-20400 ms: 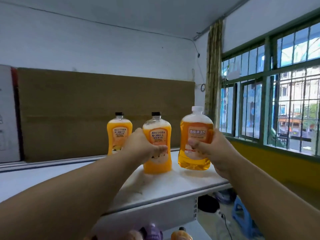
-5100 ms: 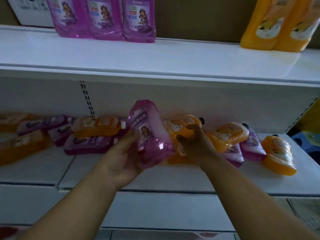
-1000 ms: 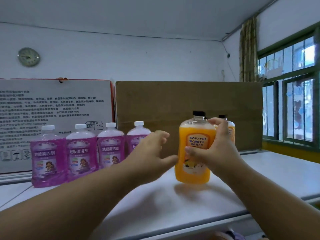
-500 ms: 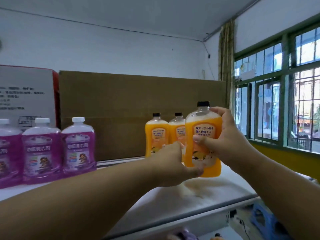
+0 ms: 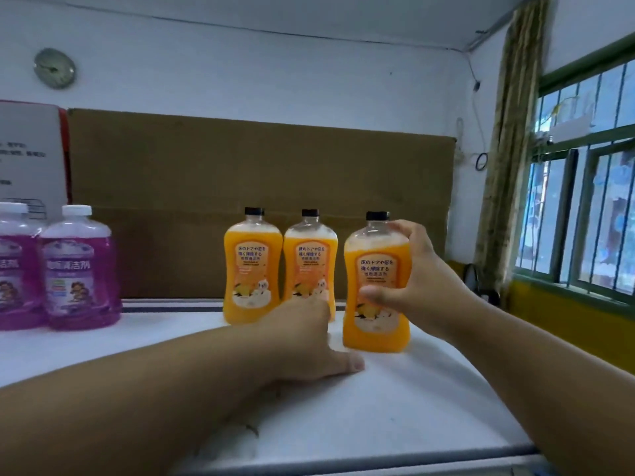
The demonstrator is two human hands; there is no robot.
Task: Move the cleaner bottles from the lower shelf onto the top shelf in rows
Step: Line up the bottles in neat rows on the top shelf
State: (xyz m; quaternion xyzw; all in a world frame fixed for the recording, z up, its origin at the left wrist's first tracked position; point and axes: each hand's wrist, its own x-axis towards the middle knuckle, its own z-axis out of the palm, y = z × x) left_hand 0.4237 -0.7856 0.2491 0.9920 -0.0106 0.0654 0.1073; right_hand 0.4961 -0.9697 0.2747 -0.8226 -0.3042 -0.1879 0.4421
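Note:
An orange cleaner bottle (image 5: 374, 286) with a black cap stands upright on the white top shelf (image 5: 395, 417), and my right hand (image 5: 417, 280) is wrapped around its right side. Two more orange bottles stand behind and left of it: one in the middle (image 5: 309, 262) and one further left (image 5: 252, 266). My left hand (image 5: 309, 341) rests flat on the shelf, palm down, in front of the middle bottle and holds nothing. Purple cleaner bottles (image 5: 80, 269) with white caps stand at the left edge.
A brown cardboard sheet (image 5: 261, 173) lines the back of the shelf, with a printed white box (image 5: 27, 156) to its left. A green-framed window (image 5: 591, 201) and a curtain (image 5: 505, 149) are on the right. The shelf's front edge (image 5: 378, 462) runs along the bottom.
My right hand has set the orange bottle down on the shelf, to the right of the other two. My left hand has dropped from the bottle's base to the shelf surface.

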